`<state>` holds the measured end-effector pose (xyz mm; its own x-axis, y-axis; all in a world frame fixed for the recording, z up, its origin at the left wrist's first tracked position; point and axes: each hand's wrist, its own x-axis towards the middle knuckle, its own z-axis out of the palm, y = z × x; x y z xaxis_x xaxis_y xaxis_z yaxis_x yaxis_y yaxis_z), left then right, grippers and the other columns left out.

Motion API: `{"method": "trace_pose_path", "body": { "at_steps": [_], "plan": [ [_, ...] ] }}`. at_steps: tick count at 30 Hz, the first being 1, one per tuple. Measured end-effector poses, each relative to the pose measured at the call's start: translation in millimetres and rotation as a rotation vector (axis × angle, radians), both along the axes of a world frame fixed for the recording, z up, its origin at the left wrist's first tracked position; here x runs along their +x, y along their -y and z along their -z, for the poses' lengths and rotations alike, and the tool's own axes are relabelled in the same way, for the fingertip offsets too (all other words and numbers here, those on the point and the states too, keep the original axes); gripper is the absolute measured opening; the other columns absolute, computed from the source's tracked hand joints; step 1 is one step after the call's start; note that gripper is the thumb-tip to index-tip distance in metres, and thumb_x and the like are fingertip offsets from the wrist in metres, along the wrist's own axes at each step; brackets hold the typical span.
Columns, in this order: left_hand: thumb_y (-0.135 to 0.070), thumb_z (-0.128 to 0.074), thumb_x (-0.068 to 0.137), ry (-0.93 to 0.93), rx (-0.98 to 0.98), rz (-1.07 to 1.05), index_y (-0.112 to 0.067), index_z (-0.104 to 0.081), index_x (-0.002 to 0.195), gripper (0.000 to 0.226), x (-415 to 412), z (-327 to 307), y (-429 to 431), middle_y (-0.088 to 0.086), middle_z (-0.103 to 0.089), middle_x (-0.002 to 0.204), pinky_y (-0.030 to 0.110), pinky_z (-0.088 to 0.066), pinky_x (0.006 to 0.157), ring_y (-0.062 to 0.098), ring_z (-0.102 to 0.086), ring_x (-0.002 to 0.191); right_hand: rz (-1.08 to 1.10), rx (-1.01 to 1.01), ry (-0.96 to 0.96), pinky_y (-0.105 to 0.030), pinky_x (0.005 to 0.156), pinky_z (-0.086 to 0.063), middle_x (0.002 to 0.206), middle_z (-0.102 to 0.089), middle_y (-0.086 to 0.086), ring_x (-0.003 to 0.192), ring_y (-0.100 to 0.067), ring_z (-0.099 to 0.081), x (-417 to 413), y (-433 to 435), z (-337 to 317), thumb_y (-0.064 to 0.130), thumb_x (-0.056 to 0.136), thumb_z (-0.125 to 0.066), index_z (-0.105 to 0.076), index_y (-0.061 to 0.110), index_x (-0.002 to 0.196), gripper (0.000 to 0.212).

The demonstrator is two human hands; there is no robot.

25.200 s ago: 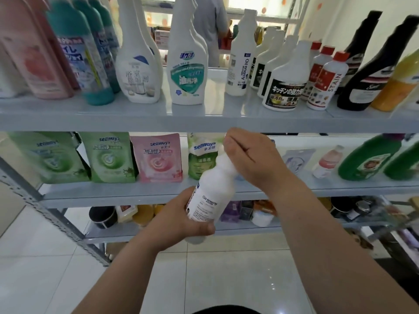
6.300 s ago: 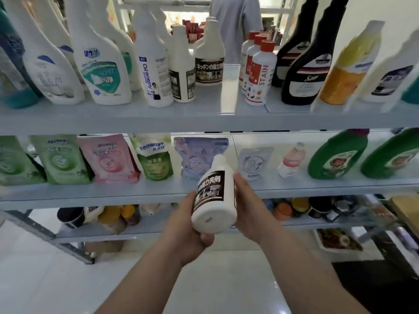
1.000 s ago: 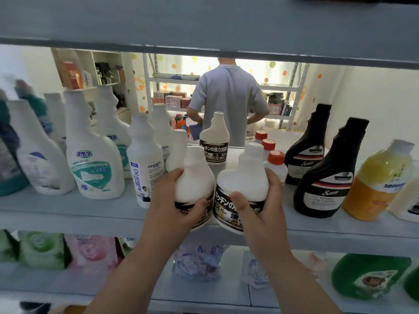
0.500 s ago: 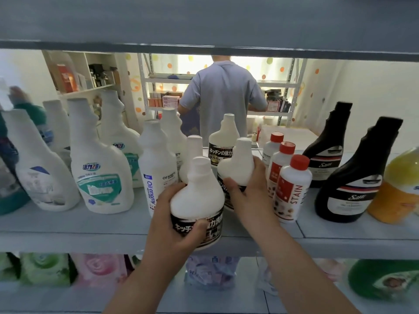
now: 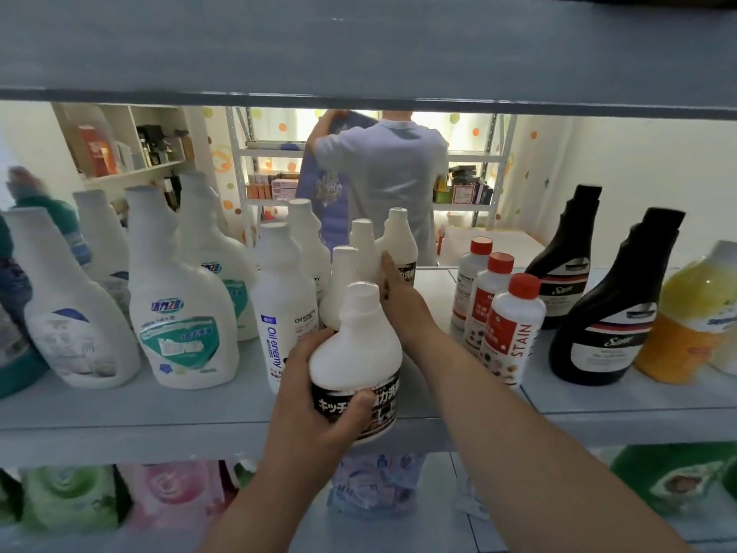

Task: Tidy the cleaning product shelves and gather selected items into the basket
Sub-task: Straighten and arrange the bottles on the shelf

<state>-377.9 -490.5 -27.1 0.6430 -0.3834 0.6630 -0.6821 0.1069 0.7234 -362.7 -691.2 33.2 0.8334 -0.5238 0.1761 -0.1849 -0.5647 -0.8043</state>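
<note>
My left hand (image 5: 315, 397) grips a white bottle with a black label (image 5: 357, 353) at the front edge of the grey shelf (image 5: 119, 413). Its base sits at or just above the shelf lip. My right hand (image 5: 402, 301) reaches deeper in and holds another white black-labelled bottle (image 5: 367, 249) standing behind the first; its fingers are hidden behind that bottle. A third bottle of the same kind (image 5: 399, 241) stands just behind. No basket is in view.
White "Oil enemy" bottles (image 5: 279, 297) and white spray bottles (image 5: 175, 309) stand left of my hands. Red-capped "STAIN" bottles (image 5: 510, 325), black bottles (image 5: 614, 313) and a yellow bottle (image 5: 694, 317) stand right. Refill pouches (image 5: 171, 496) fill the shelf below. A person (image 5: 383, 181) stands beyond.
My right hand has pushed its bottle farther back along the row. The bottle in my left hand has shifted slightly right, in line with it. The person behind has raised an arm.
</note>
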Motion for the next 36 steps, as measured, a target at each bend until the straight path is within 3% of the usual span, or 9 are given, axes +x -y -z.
{"method": "trace_pose_path", "body": {
  "at_steps": [4, 6, 10, 14, 18, 24, 28, 31, 36],
  "plan": [
    [-0.046, -0.071, 0.071, -0.002, 0.011, -0.013, -0.062, -0.041, 0.130, 0.068, -1.4, -1.0, -0.3, -0.034, -0.053, 0.130, 0.005, -0.040, 0.095, -0.002, -0.053, 0.124, -0.119, 0.481, 0.047, -0.036, 0.108, -0.049, 0.115, -0.066, 0.002, 0.121, -0.026, -0.065, -0.3, -7.6, 8.3, 0.032, 0.110, -0.043, -0.055, 0.017, 0.143, 0.038],
    [-0.046, -0.071, 0.072, -0.009, 0.012, -0.023, -0.060, -0.041, 0.132, 0.068, -2.6, -0.4, -0.8, -0.033, -0.052, 0.132, 0.005, -0.040, 0.096, -0.002, -0.052, 0.126, -0.119, 0.353, 0.035, -0.039, 0.107, -0.047, 0.119, -0.070, 0.005, 0.120, -0.025, -0.062, -9.2, -6.9, 18.2, 0.039, 0.103, -0.052, -0.061, 0.025, 0.136, 0.036],
    [-0.053, -0.069, 0.072, -0.059, 0.045, -0.045, -0.053, -0.039, 0.134, 0.069, -6.7, 1.5, -3.2, -0.043, -0.049, 0.130, 0.000, -0.038, 0.094, -0.014, -0.047, 0.125, -0.120, -0.511, -0.302, -0.041, 0.100, -0.050, 0.134, -0.065, -0.001, 0.119, -0.025, -0.061, -49.7, -6.6, 41.7, 0.037, 0.101, -0.050, -0.061, 0.029, 0.131, 0.033],
    [-0.060, -0.069, 0.067, -0.149, 0.071, -0.098, -0.059, -0.046, 0.122, 0.060, -16.8, -3.7, -2.7, -0.053, -0.053, 0.114, -0.005, -0.039, 0.081, -0.026, -0.050, 0.110, -0.109, -0.714, -0.268, -0.040, 0.093, -0.046, 0.130, -0.059, -0.006, 0.121, -0.029, -0.054, -100.8, -15.5, 54.1, 0.041, 0.105, -0.036, -0.057, 0.021, 0.133, 0.040],
    [-0.058, -0.073, 0.066, -0.293, 0.016, -0.078, -0.064, -0.053, 0.117, 0.055, -44.7, -7.7, -3.5, -0.043, -0.063, 0.111, 0.001, -0.047, 0.074, -0.019, -0.059, 0.104, -0.079, -0.821, -0.238, -0.042, 0.117, -0.035, 0.155, -0.049, -0.008, 0.143, -0.028, -0.043, -148.4, -26.0, 62.9, 0.043, 0.110, -0.029, -0.046, 0.017, 0.152, 0.052],
    [-0.071, -0.062, 0.075, -0.576, -0.074, -0.082, -0.058, -0.064, 0.116, 0.043, -123.9, 6.7, -12.7, -0.020, -0.074, 0.114, 0.031, -0.061, 0.085, 0.002, -0.070, 0.104, -0.350, 0.345, 0.241, -0.020, 0.100, -0.051, 0.137, -0.064, 0.020, 0.128, 0.001, -0.057, -222.3, -49.0, 65.9, 0.059, 0.099, -0.045, -0.050, 0.048, 0.146, 0.049],
    [-0.060, -0.047, 0.099, -0.889, -0.113, 0.113, -0.020, -0.066, 0.126, 0.051, -175.6, 13.3, -18.9, 0.017, -0.074, 0.118, 0.045, -0.061, 0.061, 0.037, -0.075, 0.096, -0.355, 0.670, 0.311, -0.024, 0.099, -0.053, 0.132, -0.064, 0.031, 0.124, 0.006, -0.060, -256.3, -70.4, 90.6, 0.066, 0.087, -0.057, -0.055, 0.069, 0.129, 0.042],
    [-0.036, -0.038, 0.109, -1.001, -0.113, 0.164, -0.019, -0.068, 0.124, 0.038, -204.1, 13.4, -25.7, 0.017, -0.075, 0.115, 0.043, -0.060, 0.059, 0.037, -0.076, 0.094, -0.324, 0.940, 0.337, -0.050, 0.106, -0.051, 0.137, -0.068, 0.004, 0.127, -0.021, -0.064, -273.7, -79.4, 113.4, 0.054, 0.093, -0.059, -0.056, 0.041, 0.143, 0.052],
    [-0.032, -0.055, 0.096, -0.960, -0.085, 0.156, -0.033, -0.072, 0.117, 0.027, -236.5, 25.2, -36.8, 0.008, -0.076, 0.115, 0.053, -0.062, 0.073, 0.032, -0.075, 0.101, -0.310, 1.006, 0.338, -0.045, 0.091, -0.060, 0.133, -0.070, 0.000, 0.119, -0.025, -0.069, -301.5, -93.2, 125.1, 0.052, 0.089, -0.066, -0.057, 0.043, 0.141, 0.053]
  ]
}}
